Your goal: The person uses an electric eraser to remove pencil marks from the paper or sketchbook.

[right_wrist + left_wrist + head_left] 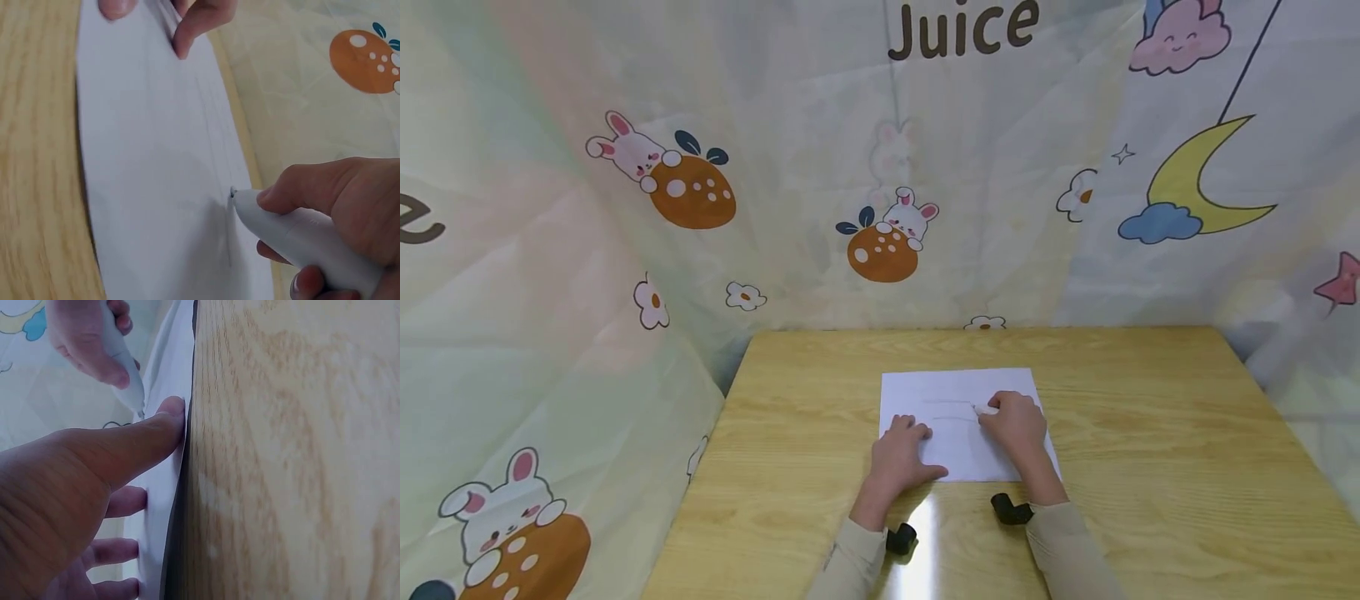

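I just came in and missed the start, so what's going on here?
A person is working with a white pen on a white sheet of paper that lies on a wooden table. The right hand grips the pen, its tip at or just above the paper. The left hand rests on the sheet's left side, fingers spread. Two faint lines show on the paper, and the pen tip is near the right end of the upper one.
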A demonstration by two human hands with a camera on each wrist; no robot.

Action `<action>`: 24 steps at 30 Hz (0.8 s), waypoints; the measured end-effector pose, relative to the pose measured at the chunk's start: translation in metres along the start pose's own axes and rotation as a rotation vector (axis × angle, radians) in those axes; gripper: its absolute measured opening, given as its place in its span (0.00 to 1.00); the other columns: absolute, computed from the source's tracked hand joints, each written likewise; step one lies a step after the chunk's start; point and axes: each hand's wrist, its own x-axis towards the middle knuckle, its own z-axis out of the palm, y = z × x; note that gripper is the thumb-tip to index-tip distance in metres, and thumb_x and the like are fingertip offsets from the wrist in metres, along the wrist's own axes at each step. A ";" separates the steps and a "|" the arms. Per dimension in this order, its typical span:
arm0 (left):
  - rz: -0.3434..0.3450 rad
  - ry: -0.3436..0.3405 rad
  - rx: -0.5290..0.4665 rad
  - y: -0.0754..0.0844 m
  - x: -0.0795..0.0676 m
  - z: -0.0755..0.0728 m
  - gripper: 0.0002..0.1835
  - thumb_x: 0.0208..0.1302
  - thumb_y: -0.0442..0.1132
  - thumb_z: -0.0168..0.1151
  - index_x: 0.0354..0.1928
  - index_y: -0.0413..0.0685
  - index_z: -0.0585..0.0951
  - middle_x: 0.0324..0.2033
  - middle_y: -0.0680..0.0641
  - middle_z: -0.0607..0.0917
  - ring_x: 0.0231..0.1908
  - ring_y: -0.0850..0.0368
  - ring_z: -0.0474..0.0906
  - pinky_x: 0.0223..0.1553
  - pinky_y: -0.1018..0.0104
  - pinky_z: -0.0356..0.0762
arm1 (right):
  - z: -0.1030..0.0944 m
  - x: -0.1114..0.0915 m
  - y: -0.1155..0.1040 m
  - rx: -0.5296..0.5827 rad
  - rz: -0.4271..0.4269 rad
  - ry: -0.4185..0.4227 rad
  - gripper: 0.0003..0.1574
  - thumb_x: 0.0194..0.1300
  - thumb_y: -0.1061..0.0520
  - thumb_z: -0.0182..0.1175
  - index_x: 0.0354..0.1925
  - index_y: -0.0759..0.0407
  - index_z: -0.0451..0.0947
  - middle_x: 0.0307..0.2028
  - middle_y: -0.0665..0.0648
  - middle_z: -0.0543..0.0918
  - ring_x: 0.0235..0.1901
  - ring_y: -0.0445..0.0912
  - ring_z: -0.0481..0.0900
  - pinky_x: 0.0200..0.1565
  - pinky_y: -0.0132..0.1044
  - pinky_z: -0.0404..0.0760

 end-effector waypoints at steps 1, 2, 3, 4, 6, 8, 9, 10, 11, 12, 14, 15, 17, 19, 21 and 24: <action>-0.002 -0.005 -0.003 0.000 0.000 0.000 0.36 0.40 0.69 0.73 0.51 0.58 0.83 0.53 0.47 0.76 0.49 0.51 0.75 0.35 0.54 0.78 | 0.000 0.000 0.000 -0.003 0.005 -0.005 0.14 0.51 0.55 0.66 0.34 0.64 0.84 0.30 0.60 0.84 0.25 0.52 0.79 0.27 0.49 0.77; -0.003 -0.008 -0.002 0.000 -0.001 0.000 0.37 0.41 0.69 0.73 0.52 0.59 0.83 0.53 0.47 0.76 0.49 0.51 0.75 0.35 0.55 0.78 | 0.000 0.001 0.000 -0.004 0.006 -0.008 0.14 0.51 0.55 0.66 0.34 0.64 0.84 0.30 0.60 0.84 0.25 0.52 0.79 0.27 0.49 0.77; -0.001 -0.004 -0.006 -0.001 -0.001 -0.001 0.36 0.40 0.69 0.73 0.51 0.58 0.83 0.53 0.47 0.76 0.48 0.51 0.75 0.35 0.55 0.78 | 0.001 0.002 -0.001 -0.001 0.002 -0.008 0.14 0.51 0.55 0.66 0.34 0.64 0.84 0.30 0.60 0.84 0.25 0.52 0.79 0.27 0.49 0.77; 0.001 0.004 -0.007 -0.001 -0.001 -0.001 0.36 0.40 0.69 0.73 0.51 0.58 0.83 0.53 0.47 0.76 0.48 0.50 0.75 0.34 0.55 0.78 | 0.001 0.002 -0.001 0.003 -0.007 -0.004 0.14 0.52 0.55 0.66 0.35 0.64 0.83 0.30 0.60 0.84 0.26 0.52 0.79 0.28 0.49 0.77; 0.001 0.009 -0.011 -0.001 -0.001 -0.001 0.36 0.40 0.69 0.73 0.51 0.58 0.83 0.53 0.47 0.76 0.48 0.50 0.75 0.34 0.54 0.78 | 0.002 0.004 -0.001 0.002 -0.019 0.007 0.14 0.53 0.54 0.66 0.35 0.64 0.83 0.30 0.60 0.84 0.26 0.52 0.79 0.29 0.49 0.77; 0.003 0.010 -0.009 -0.002 -0.002 -0.001 0.36 0.40 0.69 0.73 0.51 0.58 0.83 0.53 0.47 0.76 0.50 0.50 0.75 0.35 0.54 0.78 | 0.003 0.003 -0.001 0.002 -0.012 0.000 0.14 0.52 0.54 0.66 0.34 0.64 0.83 0.30 0.60 0.84 0.26 0.52 0.79 0.28 0.49 0.77; 0.003 0.007 -0.007 -0.002 -0.002 0.000 0.37 0.40 0.69 0.73 0.51 0.58 0.83 0.53 0.47 0.76 0.50 0.50 0.75 0.35 0.54 0.78 | 0.004 0.002 0.000 0.002 -0.007 -0.006 0.14 0.51 0.55 0.66 0.34 0.64 0.83 0.30 0.59 0.84 0.25 0.52 0.78 0.27 0.49 0.77; 0.002 0.002 -0.004 -0.002 -0.002 0.000 0.37 0.40 0.69 0.73 0.51 0.58 0.83 0.54 0.47 0.76 0.51 0.50 0.74 0.35 0.54 0.78 | 0.004 0.002 0.000 0.004 -0.003 -0.006 0.14 0.51 0.55 0.66 0.34 0.63 0.83 0.29 0.59 0.84 0.25 0.51 0.78 0.27 0.48 0.77; 0.002 -0.003 -0.001 -0.002 -0.002 0.001 0.37 0.40 0.70 0.72 0.51 0.59 0.83 0.54 0.47 0.76 0.51 0.51 0.74 0.35 0.54 0.78 | 0.004 0.002 0.000 0.007 -0.001 -0.004 0.13 0.51 0.55 0.67 0.34 0.62 0.84 0.29 0.58 0.84 0.25 0.51 0.78 0.26 0.48 0.77; 0.002 -0.004 0.002 -0.002 -0.001 0.001 0.37 0.40 0.70 0.72 0.51 0.59 0.83 0.53 0.47 0.76 0.51 0.51 0.74 0.35 0.54 0.78 | 0.005 0.002 0.001 0.011 -0.004 -0.002 0.13 0.51 0.54 0.66 0.34 0.62 0.83 0.29 0.58 0.84 0.24 0.51 0.78 0.26 0.48 0.76; -0.001 0.001 0.003 -0.002 -0.001 0.002 0.37 0.40 0.70 0.72 0.51 0.59 0.83 0.53 0.48 0.76 0.49 0.51 0.74 0.34 0.55 0.78 | 0.005 0.002 0.001 0.021 -0.022 0.012 0.12 0.52 0.55 0.66 0.33 0.62 0.83 0.29 0.58 0.84 0.24 0.51 0.78 0.26 0.48 0.76; -0.003 0.004 -0.002 -0.001 -0.001 0.001 0.37 0.40 0.69 0.73 0.51 0.59 0.83 0.53 0.48 0.76 0.49 0.51 0.75 0.34 0.54 0.78 | 0.006 0.002 0.001 0.021 -0.031 0.018 0.12 0.52 0.55 0.66 0.33 0.62 0.83 0.29 0.58 0.84 0.24 0.51 0.78 0.26 0.48 0.76; -0.007 0.003 -0.012 -0.001 -0.001 0.001 0.37 0.40 0.69 0.73 0.51 0.58 0.83 0.53 0.47 0.76 0.48 0.50 0.75 0.34 0.54 0.78 | 0.006 0.001 0.000 0.022 -0.032 0.015 0.12 0.52 0.55 0.66 0.33 0.62 0.83 0.29 0.58 0.84 0.24 0.51 0.78 0.25 0.47 0.76; -0.012 0.000 -0.024 0.000 -0.002 0.000 0.36 0.40 0.68 0.74 0.51 0.58 0.83 0.53 0.47 0.76 0.48 0.49 0.76 0.34 0.53 0.78 | 0.006 0.000 0.000 0.025 -0.025 0.003 0.12 0.51 0.55 0.66 0.33 0.62 0.83 0.28 0.58 0.84 0.24 0.50 0.77 0.25 0.47 0.76; -0.014 -0.001 -0.030 0.000 -0.002 0.000 0.36 0.40 0.68 0.74 0.51 0.57 0.83 0.53 0.46 0.76 0.47 0.49 0.76 0.35 0.53 0.78 | 0.006 0.000 -0.001 0.030 -0.022 -0.006 0.11 0.51 0.55 0.66 0.32 0.62 0.83 0.28 0.57 0.84 0.23 0.49 0.77 0.25 0.47 0.76; -0.015 0.000 -0.027 0.000 -0.003 0.001 0.36 0.39 0.68 0.74 0.51 0.58 0.83 0.53 0.46 0.76 0.47 0.49 0.76 0.35 0.54 0.78 | 0.005 0.001 -0.002 0.027 -0.027 -0.013 0.12 0.52 0.54 0.67 0.32 0.61 0.84 0.28 0.57 0.84 0.24 0.49 0.77 0.26 0.46 0.76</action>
